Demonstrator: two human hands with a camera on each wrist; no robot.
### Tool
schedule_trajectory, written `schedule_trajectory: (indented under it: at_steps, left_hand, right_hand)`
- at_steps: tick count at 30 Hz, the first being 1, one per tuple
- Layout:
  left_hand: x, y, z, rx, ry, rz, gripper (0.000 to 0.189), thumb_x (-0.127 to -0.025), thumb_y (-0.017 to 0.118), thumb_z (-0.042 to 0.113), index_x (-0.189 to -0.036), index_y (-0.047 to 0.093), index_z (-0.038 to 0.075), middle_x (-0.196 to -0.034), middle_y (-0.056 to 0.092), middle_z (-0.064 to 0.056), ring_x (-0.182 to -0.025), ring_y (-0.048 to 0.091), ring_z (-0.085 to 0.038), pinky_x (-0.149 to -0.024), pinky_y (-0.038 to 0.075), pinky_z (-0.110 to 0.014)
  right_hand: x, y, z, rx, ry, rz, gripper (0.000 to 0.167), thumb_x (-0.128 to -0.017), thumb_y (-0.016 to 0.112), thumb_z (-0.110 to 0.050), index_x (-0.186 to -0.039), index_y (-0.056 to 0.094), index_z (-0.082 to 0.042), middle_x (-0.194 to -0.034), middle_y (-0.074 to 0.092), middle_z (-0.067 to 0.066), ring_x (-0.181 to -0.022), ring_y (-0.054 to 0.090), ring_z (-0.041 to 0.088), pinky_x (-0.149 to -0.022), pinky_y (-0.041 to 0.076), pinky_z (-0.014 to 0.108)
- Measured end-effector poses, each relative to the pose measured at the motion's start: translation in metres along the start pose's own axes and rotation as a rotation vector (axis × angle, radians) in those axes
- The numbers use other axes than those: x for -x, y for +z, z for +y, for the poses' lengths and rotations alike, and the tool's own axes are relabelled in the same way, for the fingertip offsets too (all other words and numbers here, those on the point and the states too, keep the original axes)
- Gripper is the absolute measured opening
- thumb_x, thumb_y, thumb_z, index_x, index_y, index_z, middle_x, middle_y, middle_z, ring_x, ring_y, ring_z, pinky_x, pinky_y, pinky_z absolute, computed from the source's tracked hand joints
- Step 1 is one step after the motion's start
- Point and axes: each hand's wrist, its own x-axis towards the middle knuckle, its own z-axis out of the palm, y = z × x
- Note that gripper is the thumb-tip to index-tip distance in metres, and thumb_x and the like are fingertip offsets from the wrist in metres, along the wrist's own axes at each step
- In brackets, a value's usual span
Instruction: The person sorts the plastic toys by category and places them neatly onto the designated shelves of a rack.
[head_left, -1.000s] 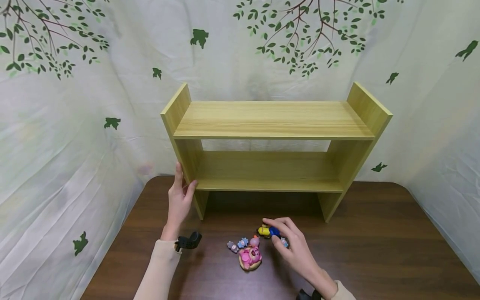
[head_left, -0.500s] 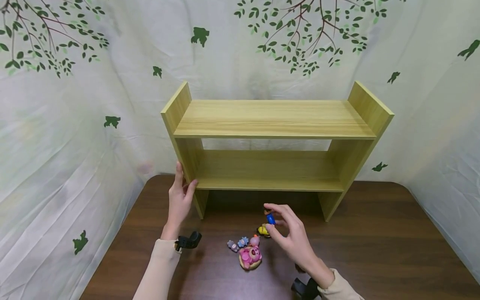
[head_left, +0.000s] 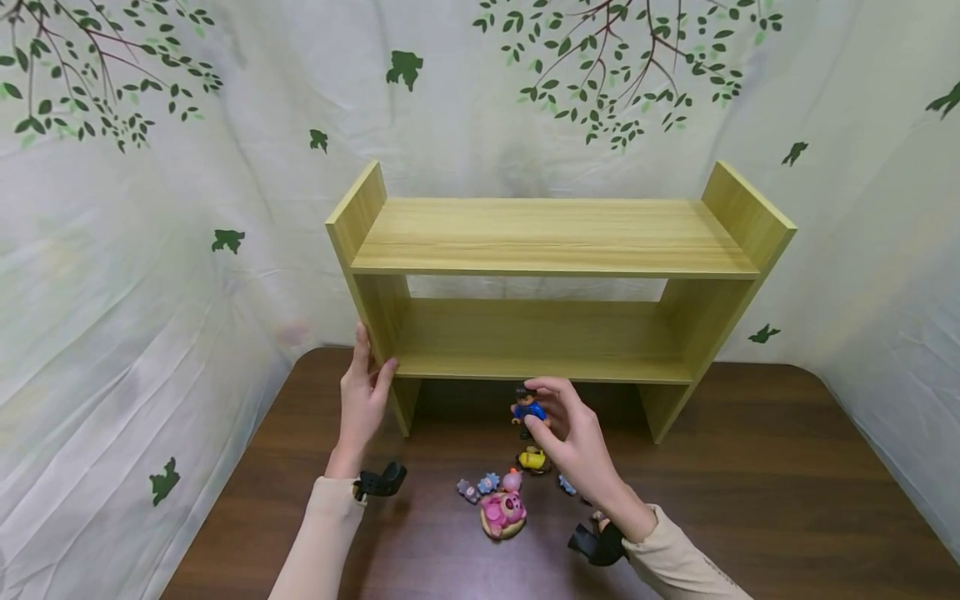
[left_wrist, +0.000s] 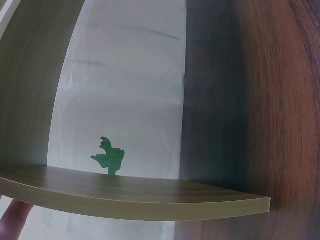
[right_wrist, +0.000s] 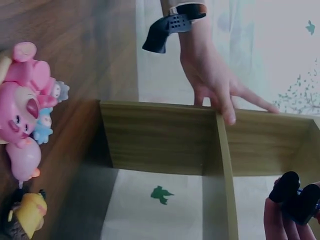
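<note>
The table [head_left: 750, 467] bears a wooden shelf [head_left: 540, 242] at twelve o'clock. At the shelf's eight o'clock, the left hand [head_left: 362, 408] rests against its side, thumb and forefinger spread apart. The right hand [head_left: 579, 440] pinches the blue-shirted figure [head_left: 529, 409] between thumb and fingers and has just raised it off the tabletop, upright, clear of the yellow toy [head_left: 533, 460]; the picking-up looks done to me. It hangs before the shelf's bottom gap, just past twelve from the pink bear [head_left: 502, 514]. A grey toy [head_left: 468, 491] lies at the bear's ten o'clock.
</note>
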Motion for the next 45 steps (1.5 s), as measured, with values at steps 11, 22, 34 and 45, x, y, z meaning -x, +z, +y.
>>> schedule_trajectory:
  at_steps: [11,22,34,45]
  left_hand:
    - [0.0,0.001,0.002,-0.013,-0.014,0.004,0.096,-0.089,0.054,-0.015,-0.151,0.014,0.046,-0.134,0.043,-0.035,-0.1,0.055,-0.049,-0.08,0.043,-0.012]
    - [0.001,0.002,0.001,-0.045,-0.017,0.005,0.095,-0.09,0.055,-0.014,-0.152,0.013,0.044,-0.136,0.043,-0.032,-0.102,0.056,-0.047,-0.081,0.043,-0.013]
    - [0.002,0.002,0.001,-0.061,-0.02,0.004,0.095,-0.089,0.055,-0.014,-0.153,0.012,0.042,-0.137,0.042,-0.03,-0.104,0.057,-0.045,-0.078,0.052,-0.036]
    - [0.001,0.002,0.001,-0.04,-0.015,0.002,0.096,-0.09,0.053,-0.016,-0.151,0.012,0.046,-0.136,0.041,-0.033,-0.103,0.055,-0.048,-0.082,0.043,-0.012]
  right_hand:
    - [-0.019,0.004,0.003,-0.134,0.027,-0.034,0.037,-0.094,0.057,0.0,-0.13,0.047,-0.003,-0.118,0.057,0.017,-0.105,0.063,0.027,-0.085,0.051,0.032]
    - [-0.043,0.012,-0.019,-0.107,0.028,-0.018,0.036,-0.091,0.058,0.009,-0.125,0.048,0.006,-0.114,0.059,0.024,-0.104,0.058,0.036,-0.081,0.051,0.038]
    - [-0.066,0.027,-0.014,-0.071,-0.014,-0.016,0.034,-0.089,0.058,0.011,-0.122,0.048,0.008,-0.112,0.057,0.025,-0.103,0.057,0.036,-0.079,0.05,0.046]
    - [-0.094,0.051,0.028,-0.01,-0.044,-0.01,0.034,-0.09,0.061,0.004,-0.122,0.052,-0.001,-0.11,0.062,0.016,-0.101,0.06,0.026,-0.082,0.05,0.041]
